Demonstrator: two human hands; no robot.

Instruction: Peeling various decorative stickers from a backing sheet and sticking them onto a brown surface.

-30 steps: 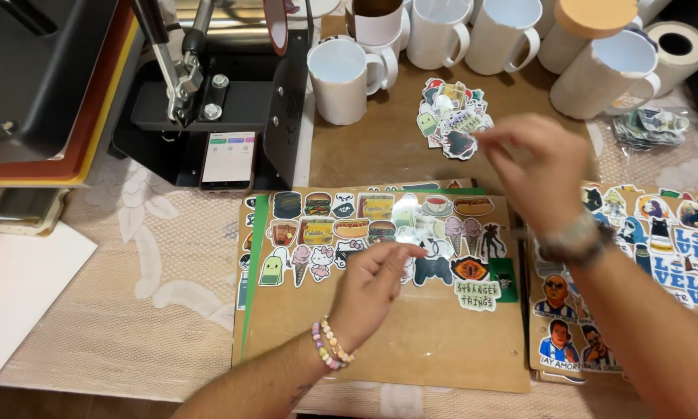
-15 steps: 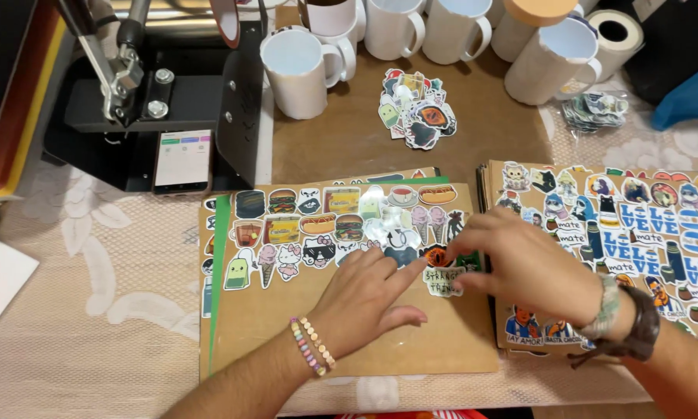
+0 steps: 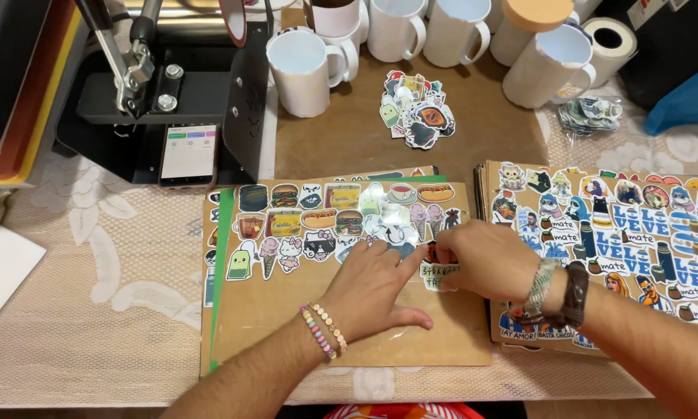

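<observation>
Both hands down on the brown sticker sheet point(image 3: 287, 310) lying at the front of the bench point(image 3: 93, 310). Left hand point(image 3: 372, 291) flat on the sheet, fingers spread and loose, index finger stretched toward the right hand; it grips nothing, only presses the clear film over the cardboard. Beaded bracelets at that wrist. Right hand point(image 3: 488, 260) curled, fingertips bunched at a small sticker with lettering point(image 3: 434, 273) near the sheet's right edge; fingers cover part of it, so I cannot tell whether it is pinched or merely touched. Watch and dark strap on that wrist.

Upper part of the sheet filled with rows of food and cartoon stickers; lower part bare. Green sheets show under its left and top edges. A second sticker sheet point(image 3: 636, 233) lies just beside it on the right. Behind: loose sticker pile point(image 3: 415, 109), white mugs point(image 3: 306, 70), black heat press point(image 3: 170, 93) at left.
</observation>
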